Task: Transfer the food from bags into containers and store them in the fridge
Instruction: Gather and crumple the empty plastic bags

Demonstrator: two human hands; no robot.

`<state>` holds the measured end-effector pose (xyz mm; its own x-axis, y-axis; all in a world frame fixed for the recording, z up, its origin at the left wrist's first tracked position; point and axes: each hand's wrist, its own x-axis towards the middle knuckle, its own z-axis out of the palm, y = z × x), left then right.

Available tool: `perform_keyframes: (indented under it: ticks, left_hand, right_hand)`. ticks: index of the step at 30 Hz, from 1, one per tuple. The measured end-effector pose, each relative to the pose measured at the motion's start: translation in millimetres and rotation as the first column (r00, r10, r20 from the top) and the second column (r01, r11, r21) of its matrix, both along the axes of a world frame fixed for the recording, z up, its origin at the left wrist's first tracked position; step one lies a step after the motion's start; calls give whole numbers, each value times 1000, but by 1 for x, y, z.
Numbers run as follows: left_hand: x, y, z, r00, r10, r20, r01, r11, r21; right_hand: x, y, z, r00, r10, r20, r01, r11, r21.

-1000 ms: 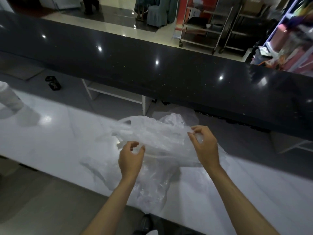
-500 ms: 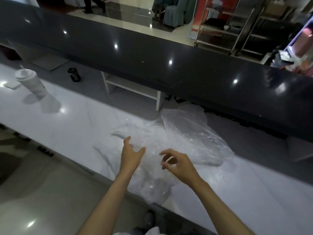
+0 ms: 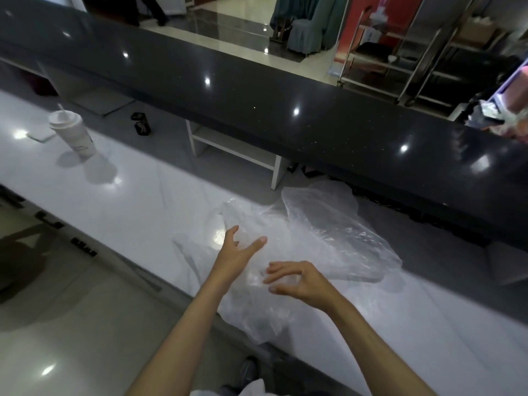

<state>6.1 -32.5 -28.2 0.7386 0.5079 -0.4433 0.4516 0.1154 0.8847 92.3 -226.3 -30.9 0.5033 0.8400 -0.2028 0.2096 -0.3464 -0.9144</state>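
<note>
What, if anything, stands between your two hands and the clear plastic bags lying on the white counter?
Nothing visible does. The left hand and right hand hover open directly over the crumpled plastic bags on the white counter. The lidded cup stands far off to the left.

Both hands have let go of the plastic bag [image 3: 314, 238]. It now lies flat on the white counter [image 3: 143, 201]. The left hand [image 3: 234, 252] and right hand [image 3: 300, 281] hang open over it.
</note>
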Motion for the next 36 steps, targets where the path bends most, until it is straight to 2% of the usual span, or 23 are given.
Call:
perform_keyframes:
  ticks: [1, 3, 6, 8, 11, 13, 15, 19, 22, 24, 26, 28, 29, 30, 32, 33, 34, 35, 36]
  left_hand:
    - [-1, -1, 0, 1000, -7, -2, 7, 1000, 6]
    - [-5, -2, -1, 999, 18, 29, -18, 999, 30]
    - [-17, -2, -2, 978, 124, 169, -124, 992, -14]
    - [-27, 0, -1, 941, 195, 278, -180, 981, -77]
    - [-39, 5, -4, 882, 285, 375, -227, 955, -191]
    - [-44, 10, -3, 853, 326, 408, -245, 940, -240]
    - [-51, 14, 0, 843, 349, 410, -283, 935, -214]
    - [-62, 20, -3, 836, 386, 390, -402, 915, -43]
    - [-71, 20, -9, 850, 374, 371, -436, 895, 98]
    - [-72, 21, -13, 847, 376, 375, -459, 874, 160]
    - [-70, 20, -15, 895, 304, 326, -395, 880, 264]
    - [-68, 14, -19, 965, 227, 134, -264, 833, 487]
    - [-68, 11, -19, 973, 231, 22, -191, 749, 634]
    - [-67, 8, -18, 967, 252, -44, -128, 626, 769]
    - [-61, 7, -11, 975, 220, -9, -80, 394, 916]
    - [-58, 7, -8, 989, 145, 18, -69, 355, 932]
    - [-53, 8, -7, 999, 47, 4, -22, 390, 920]
    - [-50, 10, -7, 996, -54, -75, 91, 459, 884]
    - [-47, 11, -11, 962, -155, -224, 272, 510, 816]
  right_hand:
    - [-5, 2, 1, 998, -26, -48, 26, 1000, 4]
    - [-11, 3, 1, 978, -193, -79, 198, 977, 73]
    - [-7, 4, -6, 891, -454, 26, 446, 884, 140]
    - [-2, 2, -7, 887, -458, 64, 452, 888, 91]
    - [6, 7, -6, 923, -383, -37, 383, 924, -10]
    - [10, 13, -7, 916, -396, -61, 398, 917, 17]
    - [16, 17, -10, 865, -502, -16, 501, 862, 79]
    - [31, 27, 3, 683, -730, 29, 710, 672, 210]
    - [42, 35, 20, 599, -792, 120, 731, 602, 322]
    - [48, 40, 27, 605, -763, 228, 667, 642, 378]
    - [51, 42, 26, 650, -656, 382, 549, 754, 362]
    - [54, 40, 12, 727, -444, 523, 389, 895, 219]
    - [55, 39, 1, 763, -298, 574, 313, 947, 76]
    - [54, 37, -9, 790, -141, 597, 244, 965, -94]
    - [52, 31, -22, 828, 102, 552, 133, 920, -369]
    - [50, 28, -25, 851, 161, 500, 82, 900, -429]
    - [48, 26, -27, 872, 167, 461, 50, 906, -421]
    - [44, 23, -27, 882, 114, 457, 61, 934, -352]
    - [42, 20, -26, 875, -10, 484, 140, 962, -233]
